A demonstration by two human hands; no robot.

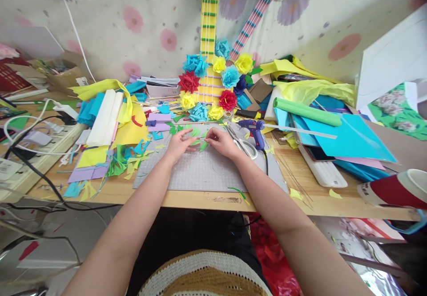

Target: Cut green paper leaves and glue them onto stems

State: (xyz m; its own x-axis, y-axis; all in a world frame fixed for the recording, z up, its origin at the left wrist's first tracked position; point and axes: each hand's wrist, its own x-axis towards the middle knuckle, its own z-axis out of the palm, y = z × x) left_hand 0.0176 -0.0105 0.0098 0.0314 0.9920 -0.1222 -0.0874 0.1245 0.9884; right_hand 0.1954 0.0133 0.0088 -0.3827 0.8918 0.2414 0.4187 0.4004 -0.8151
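Observation:
Over the grey cutting mat (196, 178), my left hand (180, 145) reaches in with its fingers stretched and apart. Facing it, my right hand (220, 142) is closed in a pinch at a small green paper leaf (203, 146); the exact contact is too small to see well. More green leaves (176, 129) lie just beyond my left hand. A guitar-shaped paper craft (209, 82) with a yellow neck and paper flowers leans at the back. To the right of my right hand rest scissors (247, 147) and a purple hot glue gun (255, 132).
Coloured paper scraps (128, 160) and a power strip (63, 138) with cables occupy the left. On the right are blue sheets (356, 136), a green paper roll (307, 111), thin wires (295, 178) and a paper cup (395, 189) by the edge.

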